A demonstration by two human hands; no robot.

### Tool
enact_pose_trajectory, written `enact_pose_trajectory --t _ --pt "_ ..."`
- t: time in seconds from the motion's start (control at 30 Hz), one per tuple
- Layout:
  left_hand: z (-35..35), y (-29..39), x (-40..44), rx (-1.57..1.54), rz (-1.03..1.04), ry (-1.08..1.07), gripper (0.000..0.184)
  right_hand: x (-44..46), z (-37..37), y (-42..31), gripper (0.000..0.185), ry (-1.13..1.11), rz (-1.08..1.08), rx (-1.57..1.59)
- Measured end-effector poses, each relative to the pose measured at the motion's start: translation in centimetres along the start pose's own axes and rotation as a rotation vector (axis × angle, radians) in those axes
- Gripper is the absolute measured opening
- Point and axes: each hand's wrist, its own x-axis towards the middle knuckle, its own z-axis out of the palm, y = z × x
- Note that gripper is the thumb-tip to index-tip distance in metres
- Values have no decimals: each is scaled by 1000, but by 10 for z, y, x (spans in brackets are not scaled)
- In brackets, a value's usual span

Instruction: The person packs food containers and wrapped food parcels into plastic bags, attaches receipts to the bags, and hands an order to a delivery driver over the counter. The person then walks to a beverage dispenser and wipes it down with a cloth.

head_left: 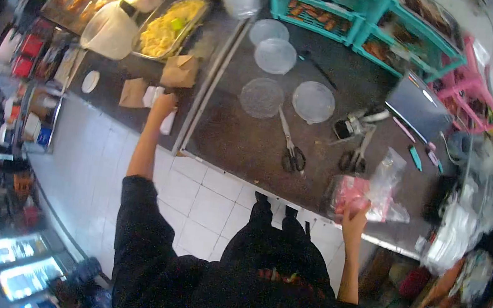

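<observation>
On the left counter, my left hand is closed over white folded paper-like pieces; its fingertips are partly hidden. Beside it lie a small brown paper packet and a larger brown paper bag. At the front edge of the dark table, my right hand pinches a clear plastic bag with pink-red contents. Scissors with black handles lie left of that bag, and a second pair lies just above it.
Several clear round lids lie on the dark table. Teal stacked baskets and a laptop-like grey slab stand behind. A metal tray of yellow food sits at the left. Plastic bags hang at the right.
</observation>
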Motion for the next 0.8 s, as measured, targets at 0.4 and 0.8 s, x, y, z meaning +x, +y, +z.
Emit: enact_pose_trajectory --t 0.4,0.8 --pt "-212 297 -90 -1304 -34 276 24 -39 -28 -141 36 -361 19 406" --pt "-293 602 -81 -2061 656 -379 54 -53 -130 -58 35 -118 379 575"
